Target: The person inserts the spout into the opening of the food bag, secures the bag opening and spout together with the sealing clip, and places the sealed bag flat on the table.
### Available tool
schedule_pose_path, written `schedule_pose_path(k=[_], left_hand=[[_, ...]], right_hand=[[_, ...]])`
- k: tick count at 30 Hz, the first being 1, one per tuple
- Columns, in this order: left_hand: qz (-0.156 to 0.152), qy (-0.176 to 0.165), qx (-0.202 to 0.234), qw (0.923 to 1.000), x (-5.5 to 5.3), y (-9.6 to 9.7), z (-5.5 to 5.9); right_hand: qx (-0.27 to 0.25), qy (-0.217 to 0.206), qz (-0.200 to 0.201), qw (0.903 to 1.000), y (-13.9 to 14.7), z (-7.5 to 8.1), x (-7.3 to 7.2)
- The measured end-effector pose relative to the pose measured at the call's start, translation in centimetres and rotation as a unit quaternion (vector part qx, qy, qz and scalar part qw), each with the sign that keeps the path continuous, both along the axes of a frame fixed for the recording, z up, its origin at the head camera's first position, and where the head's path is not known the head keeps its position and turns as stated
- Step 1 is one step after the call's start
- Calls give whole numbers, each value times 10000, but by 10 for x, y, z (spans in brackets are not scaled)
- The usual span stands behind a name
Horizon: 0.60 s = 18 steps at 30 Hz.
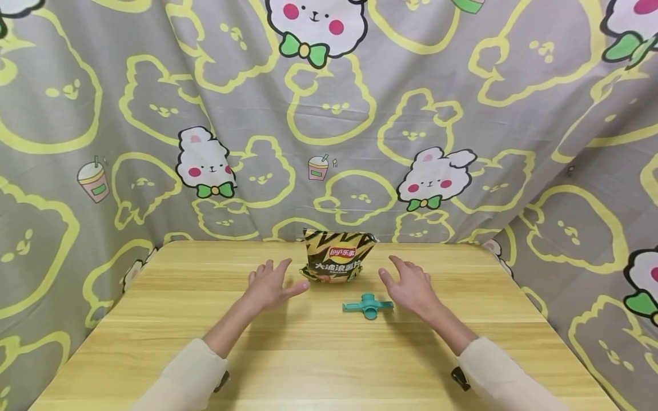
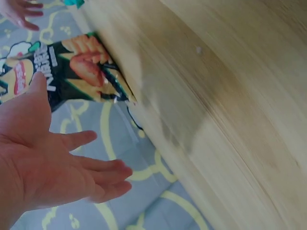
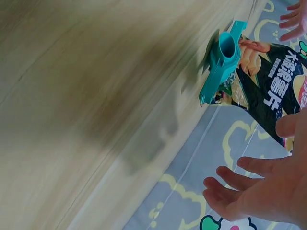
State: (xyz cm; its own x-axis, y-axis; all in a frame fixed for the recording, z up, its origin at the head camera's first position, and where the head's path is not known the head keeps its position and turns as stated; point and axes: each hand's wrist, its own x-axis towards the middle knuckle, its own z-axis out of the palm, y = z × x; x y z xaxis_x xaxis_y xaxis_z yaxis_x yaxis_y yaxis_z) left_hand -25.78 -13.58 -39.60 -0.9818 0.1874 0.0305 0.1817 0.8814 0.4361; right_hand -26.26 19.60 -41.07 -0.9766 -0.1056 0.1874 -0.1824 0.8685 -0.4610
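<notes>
A black and yellow bag of Lay's potato chips [image 1: 336, 258] stands upright toward the back of the table. In front of it lies a teal bag clip with a round spout [image 1: 369, 306], also seen in the right wrist view as a teal clip [image 3: 224, 57]. My left hand [image 1: 269, 285] hovers left of the bag with its fingers spread, apart from it. On the other side, my right hand [image 1: 411, 285] is held with fingers extended, right of the bag and just past the clip. Neither hand holds anything.
The wooden table [image 1: 288, 354] carries the bag and the clip. Behind it hangs a grey patterned curtain [image 1: 354, 114], close to the table's back edge and along both sides.
</notes>
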Motion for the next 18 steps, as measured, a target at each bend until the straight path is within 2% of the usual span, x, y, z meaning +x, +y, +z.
schedule_pose_path(k=[6,11,18], left_hand=[[-163,-123,4,9998,2,12,-1],[-324,-246,144,9991,2,22,-2],[-806,-248,443,9955,4,38,-5]], right_hand=[[-263,12,211,9994,-4,-2,1],[-464,-146,301,9984,-6,-3,2],[-528,-365,267,9976,-6,-4,5]])
